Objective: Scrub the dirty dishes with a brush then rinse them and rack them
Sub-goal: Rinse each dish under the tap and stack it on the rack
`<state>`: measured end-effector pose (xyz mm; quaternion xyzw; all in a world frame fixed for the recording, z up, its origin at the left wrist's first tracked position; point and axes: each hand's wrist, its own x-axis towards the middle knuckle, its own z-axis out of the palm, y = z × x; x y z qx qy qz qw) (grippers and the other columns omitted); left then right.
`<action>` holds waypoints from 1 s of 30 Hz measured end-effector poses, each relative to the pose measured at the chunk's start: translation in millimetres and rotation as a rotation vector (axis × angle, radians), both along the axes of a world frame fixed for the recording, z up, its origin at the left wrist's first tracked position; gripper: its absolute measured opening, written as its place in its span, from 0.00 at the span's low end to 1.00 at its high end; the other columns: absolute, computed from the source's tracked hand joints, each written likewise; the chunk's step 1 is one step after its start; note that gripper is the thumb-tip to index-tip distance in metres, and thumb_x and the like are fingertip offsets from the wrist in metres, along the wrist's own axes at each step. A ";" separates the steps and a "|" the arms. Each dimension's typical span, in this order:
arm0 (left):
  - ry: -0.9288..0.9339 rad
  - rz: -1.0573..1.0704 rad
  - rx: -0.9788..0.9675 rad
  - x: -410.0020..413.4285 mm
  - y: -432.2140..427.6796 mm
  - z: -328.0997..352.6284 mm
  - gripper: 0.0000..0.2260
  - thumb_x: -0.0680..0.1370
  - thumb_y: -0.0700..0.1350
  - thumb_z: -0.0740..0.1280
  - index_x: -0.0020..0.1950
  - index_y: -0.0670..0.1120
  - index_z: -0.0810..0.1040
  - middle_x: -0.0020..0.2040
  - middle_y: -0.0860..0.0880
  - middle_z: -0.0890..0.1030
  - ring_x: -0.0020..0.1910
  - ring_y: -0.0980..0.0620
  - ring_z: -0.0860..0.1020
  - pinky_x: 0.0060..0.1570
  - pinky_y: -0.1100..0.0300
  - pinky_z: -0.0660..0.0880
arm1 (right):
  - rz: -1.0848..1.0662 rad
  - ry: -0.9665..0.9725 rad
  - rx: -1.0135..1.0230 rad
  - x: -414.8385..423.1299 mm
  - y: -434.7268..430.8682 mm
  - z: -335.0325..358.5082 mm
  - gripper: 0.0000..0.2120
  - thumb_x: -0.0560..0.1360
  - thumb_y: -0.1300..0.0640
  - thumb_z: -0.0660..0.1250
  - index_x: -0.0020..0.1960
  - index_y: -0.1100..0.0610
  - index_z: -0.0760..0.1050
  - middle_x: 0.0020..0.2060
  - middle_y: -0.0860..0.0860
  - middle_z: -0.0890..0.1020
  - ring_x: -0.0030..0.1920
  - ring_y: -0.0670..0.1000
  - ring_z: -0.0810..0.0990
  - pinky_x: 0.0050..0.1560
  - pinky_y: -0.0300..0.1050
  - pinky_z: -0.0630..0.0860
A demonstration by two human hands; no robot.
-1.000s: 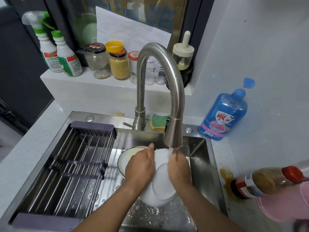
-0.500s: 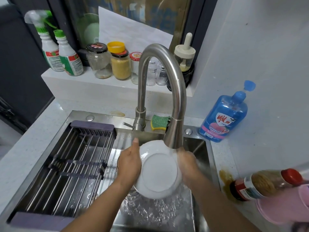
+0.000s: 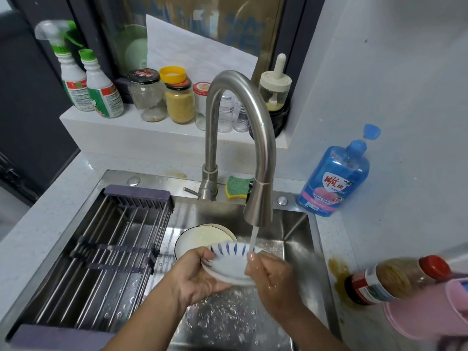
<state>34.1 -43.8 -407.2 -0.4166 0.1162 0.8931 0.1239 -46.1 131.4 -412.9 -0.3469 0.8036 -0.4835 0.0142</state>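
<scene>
a roll-up steel drying rack with purple ends (image 3: 101, 249) spans the left part of the stainless steel sink (image 3: 298, 231), and a round white bowl (image 3: 197, 240) sits in the basin just behind the hands. the left hand (image 3: 195, 277) grips the left edge of a small white dish with blue stripes (image 3: 228, 260), held tilted under the thin stream from the brushed steel gooseneck tap (image 3: 260, 148), while the wet right hand (image 3: 273, 277) clasps the dish's right rim. a blue bottle of dish soap (image 3: 334, 178) stands on the counter at right.

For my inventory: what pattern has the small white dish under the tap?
Blue stripes inside the rim of the small white dish; head view.
</scene>
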 end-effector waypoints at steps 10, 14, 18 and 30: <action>0.071 -0.050 -0.349 5.6 36.5 -4.2 0.28 0.82 0.63 0.59 0.65 0.41 0.80 0.60 0.37 0.84 0.58 0.40 0.84 0.61 0.44 0.78 | 0.226 -0.158 0.857 13.7 -16.1 -12.5 0.28 0.85 0.42 0.40 0.83 0.50 0.45 0.82 0.50 0.41 0.81 0.49 0.37 0.79 0.49 0.35; 0.076 0.020 -0.286 3.7 40.9 -14.1 0.36 0.78 0.69 0.57 0.69 0.40 0.77 0.63 0.36 0.82 0.63 0.41 0.82 0.67 0.48 0.74 | 0.402 -0.195 0.730 28.2 -33.8 3.0 0.26 0.86 0.46 0.41 0.83 0.43 0.41 0.81 0.39 0.42 0.78 0.36 0.35 0.80 0.50 0.37; 0.004 0.144 -0.361 -1.4 21.6 -25.1 0.33 0.80 0.65 0.60 0.70 0.38 0.76 0.62 0.35 0.82 0.62 0.37 0.81 0.68 0.43 0.74 | 0.557 -0.053 0.668 31.8 -0.2 1.4 0.29 0.83 0.37 0.37 0.81 0.42 0.55 0.80 0.36 0.57 0.78 0.33 0.48 0.79 0.41 0.38; -0.096 0.090 -0.715 -9.2 16.7 -21.9 0.11 0.82 0.50 0.69 0.58 0.43 0.81 0.48 0.41 0.87 0.44 0.39 0.85 0.36 0.48 0.82 | -0.322 -0.317 0.363 -15.4 6.9 -1.4 0.06 0.81 0.45 0.63 0.52 0.42 0.65 0.41 0.42 0.79 0.38 0.47 0.81 0.39 0.53 0.82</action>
